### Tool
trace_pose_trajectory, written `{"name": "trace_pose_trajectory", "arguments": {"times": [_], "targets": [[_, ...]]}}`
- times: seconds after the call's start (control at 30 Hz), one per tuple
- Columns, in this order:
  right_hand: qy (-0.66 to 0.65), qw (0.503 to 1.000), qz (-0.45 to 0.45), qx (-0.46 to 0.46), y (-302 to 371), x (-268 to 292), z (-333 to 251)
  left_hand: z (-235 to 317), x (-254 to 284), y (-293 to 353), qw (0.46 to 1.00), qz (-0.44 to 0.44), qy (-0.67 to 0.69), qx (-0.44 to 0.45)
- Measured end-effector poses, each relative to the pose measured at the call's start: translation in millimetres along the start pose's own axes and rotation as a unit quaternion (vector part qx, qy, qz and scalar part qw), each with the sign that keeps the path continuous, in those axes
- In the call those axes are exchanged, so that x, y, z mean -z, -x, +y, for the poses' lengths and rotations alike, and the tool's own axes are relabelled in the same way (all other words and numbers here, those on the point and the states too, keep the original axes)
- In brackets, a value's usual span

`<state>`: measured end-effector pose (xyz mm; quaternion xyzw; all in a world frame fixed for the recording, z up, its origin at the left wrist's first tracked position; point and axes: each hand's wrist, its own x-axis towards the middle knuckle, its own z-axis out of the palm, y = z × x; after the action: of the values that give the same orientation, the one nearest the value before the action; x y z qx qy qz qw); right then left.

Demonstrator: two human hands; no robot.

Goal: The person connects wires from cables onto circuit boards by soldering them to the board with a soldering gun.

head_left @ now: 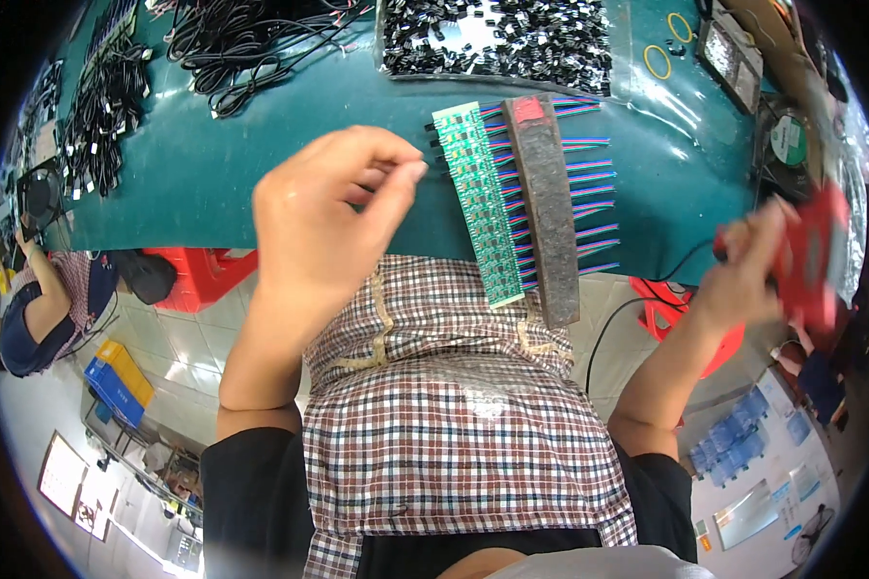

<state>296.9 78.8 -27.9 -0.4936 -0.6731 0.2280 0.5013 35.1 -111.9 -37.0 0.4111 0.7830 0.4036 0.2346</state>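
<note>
My left hand (pixel 323 207) hovers over the near table edge, left of a green circuit board panel (pixel 478 203). Its thumb and forefinger are closed in a pinch; whatever they may hold is too small to make out. The panel lies slightly tilted, with small black connectors at its upper left. Rows of thin multicoloured wires (pixel 591 176) run from its right side under a dark, heavy-looking bar (pixel 548 198) with a red patch at its far end. Off to the right, my right hand (pixel 743 275) is blurred, gripping a red tool (pixel 819 261) whose kind is smeared.
A clear tray (pixel 497 79) of small black parts sits at the back. Black cable bundles (pixel 232 48) lie at far left. Two yellow rings (pixel 658 63), a metal box (pixel 731 60) and a small fan (pixel 784 140) are at right. A black cord (pixel 613 314) hangs near red stools (pixel 198 275).
</note>
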Motion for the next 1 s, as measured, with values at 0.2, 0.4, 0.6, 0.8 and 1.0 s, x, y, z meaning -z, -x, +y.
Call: {"name": "trace_pose_trajectory", "arguments": {"times": [0.2, 0.4, 0.6, 0.8, 1.0], "targets": [[-0.028, 0.999, 0.006, -0.038, -2.0, -8.1, 26.6, 8.3, 15.4, -30.9, 0.99, 0.07, -0.091, -0.086], [-0.046, 0.992, -0.035, -0.109, 7.3, 5.7, 12.4, 17.1, 1.0, -85.1, 0.971, 0.028, -0.181, -0.154], [-0.074, 0.987, -0.106, -0.099, 40.7, 26.8, -20.5, 6.1, -29.2, -117.2, 0.949, 0.027, -0.235, -0.209], [-0.124, 0.979, -0.134, -0.095, 64.5, 38.8, -39.1, -0.2, -37.0, -119.6, 0.923, 0.058, -0.293, -0.243], [-0.138, 0.969, -0.153, -0.135, 79.4, 44.0, -51.6, 32.7, -12.2, -92.3, 0.95, 0.034, -0.272, -0.149]]}}
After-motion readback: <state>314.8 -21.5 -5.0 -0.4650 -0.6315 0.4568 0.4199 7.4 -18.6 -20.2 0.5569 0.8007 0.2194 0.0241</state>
